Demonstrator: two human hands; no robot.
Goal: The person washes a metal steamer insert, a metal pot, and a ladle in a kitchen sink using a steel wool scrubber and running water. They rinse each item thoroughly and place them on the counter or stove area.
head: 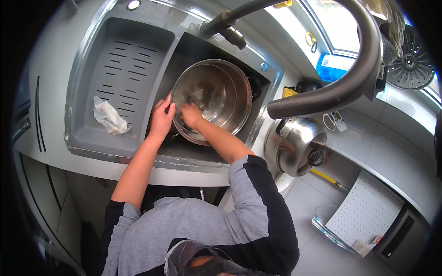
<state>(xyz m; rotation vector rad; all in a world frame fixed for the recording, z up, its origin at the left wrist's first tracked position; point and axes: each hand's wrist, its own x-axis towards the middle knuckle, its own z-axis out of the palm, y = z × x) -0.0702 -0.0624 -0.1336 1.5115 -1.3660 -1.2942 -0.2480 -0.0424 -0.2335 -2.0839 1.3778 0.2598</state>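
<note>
A large stainless steel pot (pixel 234 93) sits tilted in the dark right-hand sink basin (pixel 203 153), its mouth facing me. The thumb of my left hand (pixel 160 119) lies over the pot's left rim, with the fingers around the outside wall. Inside the pot, my right hand (pixel 190 115) is down by the lower left of the inner wall and looks blurred. Whether it holds anything is hidden. Dark residue marks the pot's bottom near those fingers. A black side handle (pixel 255 86) shows at the pot's right.
Left of the basin, a crumpled white plastic bag (pixel 109 116) lies on the slotted grey drainer tray (pixel 119 82). A curved faucet (pixel 310 103) arches over the right side. Beyond the sink stand a steel pot with a lid (pixel 297 145) and white-handled scissors (pixel 333 121).
</note>
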